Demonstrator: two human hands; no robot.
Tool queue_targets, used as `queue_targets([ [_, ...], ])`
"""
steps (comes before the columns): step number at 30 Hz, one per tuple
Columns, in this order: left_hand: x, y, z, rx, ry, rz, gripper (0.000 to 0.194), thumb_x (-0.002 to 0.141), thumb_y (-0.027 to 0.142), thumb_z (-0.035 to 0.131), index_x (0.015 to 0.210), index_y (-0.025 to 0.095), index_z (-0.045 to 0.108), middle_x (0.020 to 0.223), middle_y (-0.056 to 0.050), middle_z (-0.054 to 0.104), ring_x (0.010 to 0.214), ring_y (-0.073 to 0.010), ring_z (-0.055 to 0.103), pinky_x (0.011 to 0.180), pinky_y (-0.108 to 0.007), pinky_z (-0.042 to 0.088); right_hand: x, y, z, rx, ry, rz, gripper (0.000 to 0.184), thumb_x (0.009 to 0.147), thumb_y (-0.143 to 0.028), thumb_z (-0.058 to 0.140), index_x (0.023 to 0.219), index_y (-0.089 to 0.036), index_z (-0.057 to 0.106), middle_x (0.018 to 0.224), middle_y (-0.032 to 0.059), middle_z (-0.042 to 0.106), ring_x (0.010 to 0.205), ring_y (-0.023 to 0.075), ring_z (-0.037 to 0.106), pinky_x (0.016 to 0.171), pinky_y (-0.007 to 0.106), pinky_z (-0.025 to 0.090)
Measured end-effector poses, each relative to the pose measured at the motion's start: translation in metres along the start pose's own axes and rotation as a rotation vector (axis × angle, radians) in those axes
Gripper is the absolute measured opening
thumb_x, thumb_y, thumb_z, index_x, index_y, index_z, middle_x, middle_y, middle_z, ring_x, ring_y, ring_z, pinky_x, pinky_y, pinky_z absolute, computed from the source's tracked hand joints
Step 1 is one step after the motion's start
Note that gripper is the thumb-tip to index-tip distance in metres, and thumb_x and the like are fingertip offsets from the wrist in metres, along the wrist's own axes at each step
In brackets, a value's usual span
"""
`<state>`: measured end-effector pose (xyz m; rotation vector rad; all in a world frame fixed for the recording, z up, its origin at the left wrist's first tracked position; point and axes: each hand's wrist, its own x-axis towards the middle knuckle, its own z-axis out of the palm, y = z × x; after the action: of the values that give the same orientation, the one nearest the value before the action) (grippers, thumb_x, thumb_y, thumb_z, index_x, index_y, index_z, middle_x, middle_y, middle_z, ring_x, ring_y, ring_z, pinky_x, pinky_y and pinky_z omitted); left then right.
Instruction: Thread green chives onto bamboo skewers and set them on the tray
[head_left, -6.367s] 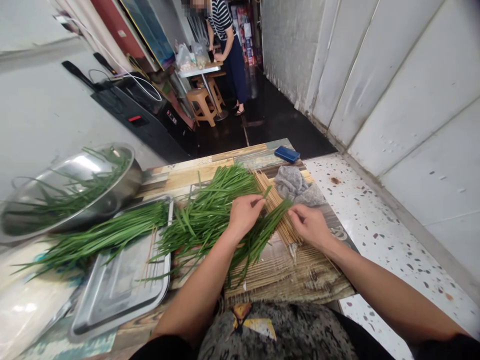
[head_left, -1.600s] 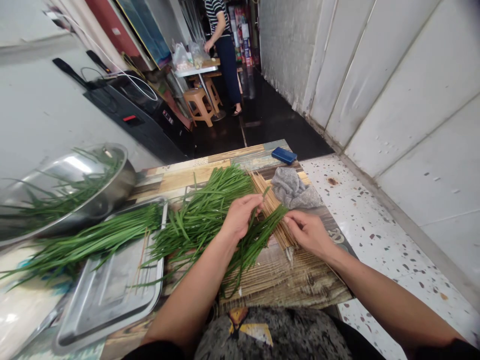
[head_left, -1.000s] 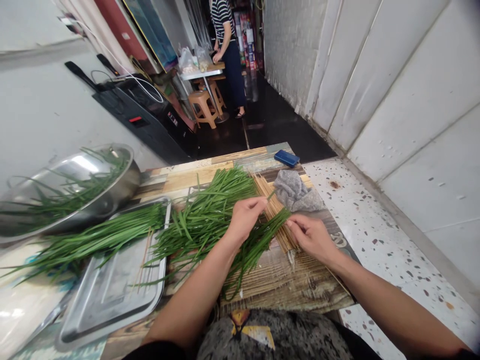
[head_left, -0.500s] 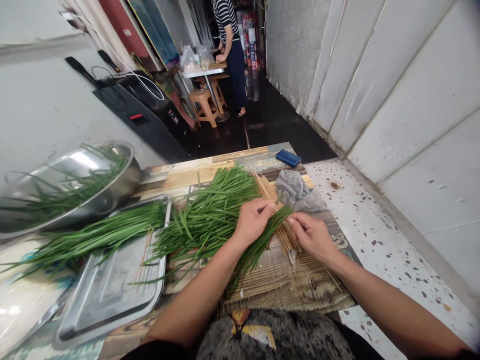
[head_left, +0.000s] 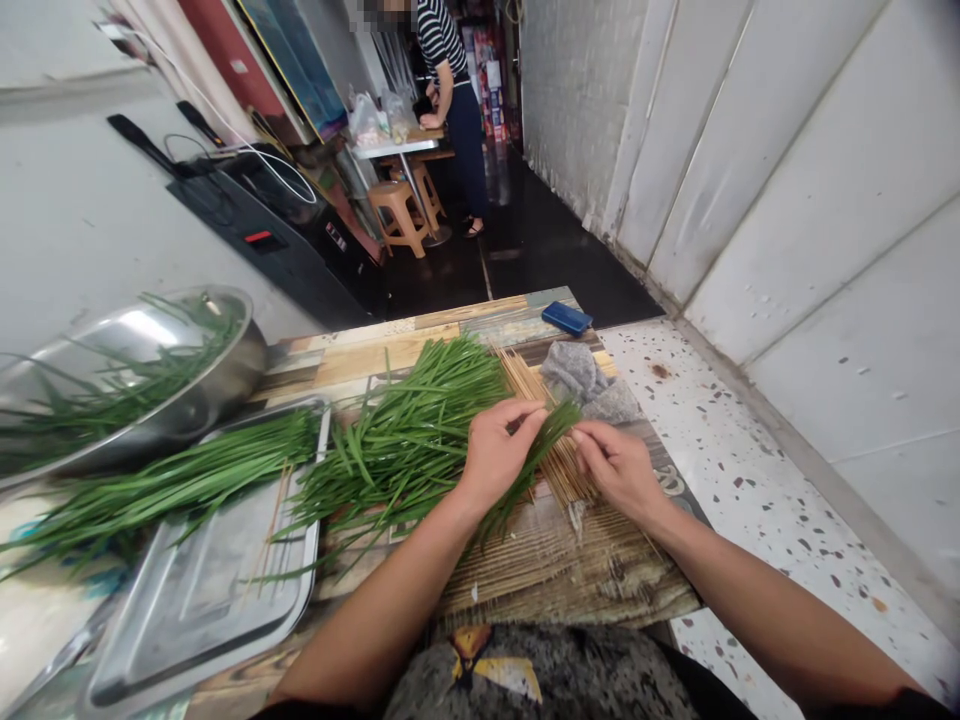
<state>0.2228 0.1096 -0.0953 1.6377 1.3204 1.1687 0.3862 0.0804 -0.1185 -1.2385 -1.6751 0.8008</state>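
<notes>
My left hand [head_left: 501, 450] is closed round a small bunch of garlic chives [head_left: 551, 430], whose ends stick out past the fingers. Thumb and fingers of my right hand [head_left: 616, 465] pinch at the right edge of that bunch, on what appears to be a thin bamboo skewer; the fingers hide most of it. Below both hands lies a pile of bamboo skewers [head_left: 559, 470] on the wood-patterned table. A large heap of loose chives [head_left: 420, 425] lies just left of my left hand.
Further left, a metal tray [head_left: 225, 560] bears chive bundles [head_left: 187, 470] and a few skewers. Behind it stands a steel bowl [head_left: 244, 350] with more chives. A grey cloth [head_left: 574, 372] and a blue box [head_left: 567, 318] lie at the far right. A person [head_left: 461, 110] stands at a back table.
The view has shifted slightly, so the table things sit a little further left. Both hands keep their grip near the bunch, with only small finger movement. The person behind leans further over.
</notes>
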Motion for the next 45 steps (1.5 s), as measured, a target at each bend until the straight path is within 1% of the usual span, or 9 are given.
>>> queue_targets([
  [5,0.004,-0.008,-0.001,-0.079,0.063,-0.145,0.022,0.075,0.031,0.062,0.088,0.016,0.071,0.085,-0.005,0.071,0.078,-0.0171,0.063,0.076,-0.028,0.047,0.000,-0.001,-0.001,-0.047,-0.006,-0.021,0.023,0.088,-0.030,0.043,0.083,-0.016,0.061,0.057,-0.0011,0.055,0.051,0.0108,0.050,0.054,0.021,0.040],
  [12,0.006,-0.011,-0.001,-0.113,0.111,-0.141,0.023,0.073,0.030,0.063,0.092,0.018,0.071,0.090,-0.005,0.071,0.082,-0.0171,0.063,0.080,-0.029,0.047,0.000,-0.002,-0.002,-0.089,-0.037,-0.046,0.024,0.088,-0.030,0.043,0.083,-0.017,0.063,0.061,0.0007,0.060,0.056,0.0122,0.054,0.056,0.022,0.041],
  [23,0.008,-0.017,0.000,-0.133,0.161,-0.125,0.025,0.073,0.031,0.064,0.093,0.018,0.071,0.093,-0.005,0.071,0.084,-0.0173,0.064,0.081,-0.029,0.047,-0.001,0.001,-0.002,-0.096,-0.044,-0.045,0.026,0.088,-0.030,0.043,0.082,-0.017,0.065,0.056,-0.0008,0.057,0.052,0.0117,0.053,0.053,0.021,0.040],
  [33,0.006,-0.011,-0.003,0.078,0.155,0.145,0.019,0.080,0.025,0.057,0.092,0.022,0.072,0.090,-0.005,0.070,0.084,-0.0159,0.062,0.082,-0.029,0.046,-0.001,-0.003,-0.001,-0.087,-0.061,-0.026,0.025,0.088,-0.030,0.043,0.080,-0.017,0.062,0.051,-0.0021,0.053,0.049,0.0115,0.050,0.052,0.022,0.039],
  [37,0.001,-0.008,-0.001,0.171,0.036,0.244,0.020,0.083,0.024,0.054,0.091,0.023,0.072,0.089,-0.005,0.070,0.085,-0.0165,0.061,0.082,-0.029,0.046,-0.003,-0.003,-0.001,-0.097,-0.031,-0.016,0.024,0.088,-0.030,0.043,0.080,-0.017,0.061,0.051,-0.0022,0.053,0.048,0.0114,0.049,0.052,0.022,0.039],
  [40,0.002,0.002,-0.013,0.297,-0.206,0.328,0.024,0.084,0.023,0.051,0.099,0.026,0.070,0.095,-0.004,0.069,0.090,-0.0169,0.060,0.085,-0.030,0.045,-0.002,0.000,-0.001,-0.108,0.009,-0.010,0.024,0.088,-0.031,0.043,0.082,-0.016,0.061,0.052,-0.0018,0.054,0.049,0.0117,0.050,0.053,0.022,0.039],
  [42,0.008,0.008,-0.030,0.456,-0.302,0.347,0.026,0.084,0.022,0.051,0.103,0.027,0.068,0.104,-0.003,0.066,0.096,-0.0176,0.058,0.089,-0.031,0.042,-0.001,0.002,-0.001,-0.109,0.009,-0.007,0.024,0.088,-0.032,0.043,0.083,-0.016,0.061,0.051,-0.0021,0.053,0.049,0.0116,0.049,0.052,0.022,0.038],
  [43,0.013,0.010,-0.040,0.556,-0.253,0.334,0.026,0.084,0.021,0.050,0.100,0.027,0.068,0.104,-0.003,0.066,0.095,-0.0180,0.058,0.090,-0.033,0.041,-0.001,0.003,-0.001,-0.109,0.006,-0.006,0.025,0.088,-0.032,0.043,0.083,-0.016,0.061,0.051,-0.0022,0.052,0.048,0.0115,0.049,0.052,0.022,0.038],
  [45,0.026,0.010,-0.059,0.758,-0.054,0.250,0.022,0.083,0.024,0.051,0.095,0.023,0.070,0.098,-0.005,0.066,0.094,-0.0201,0.057,0.088,-0.035,0.040,0.000,0.004,-0.001,-0.112,-0.002,-0.008,0.026,0.088,-0.032,0.043,0.081,-0.015,0.061,0.052,-0.0018,0.053,0.049,0.0116,0.049,0.052,0.022,0.037],
])
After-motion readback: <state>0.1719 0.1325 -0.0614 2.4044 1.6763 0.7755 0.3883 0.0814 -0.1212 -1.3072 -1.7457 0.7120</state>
